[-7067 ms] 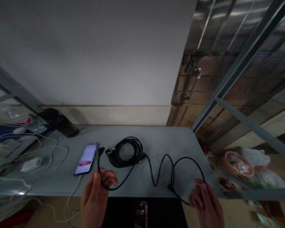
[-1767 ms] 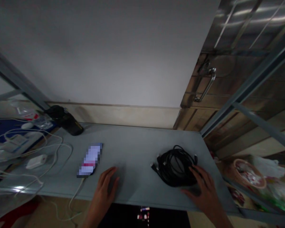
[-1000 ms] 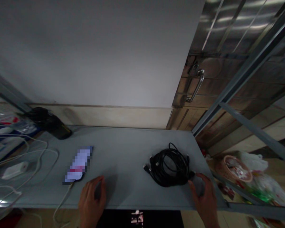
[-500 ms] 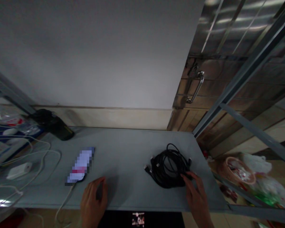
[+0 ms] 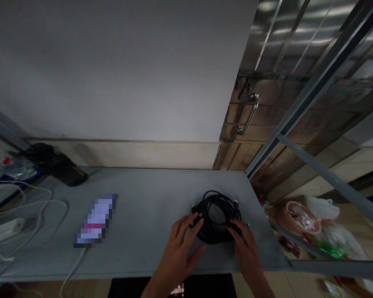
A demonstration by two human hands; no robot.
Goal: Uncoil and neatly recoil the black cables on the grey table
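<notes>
A phone (image 5: 95,221) lies on the grey table (image 5: 143,194), well left of the work. The left hand (image 5: 178,256) has its fingers spread, tips touching a black cable (image 5: 207,236) wound into a finished-looking coil near the table's front edge, with no long loose length showing. The right hand (image 5: 245,252) curls against the coil's right side; whether either hand is clamped cannot be told.
</notes>
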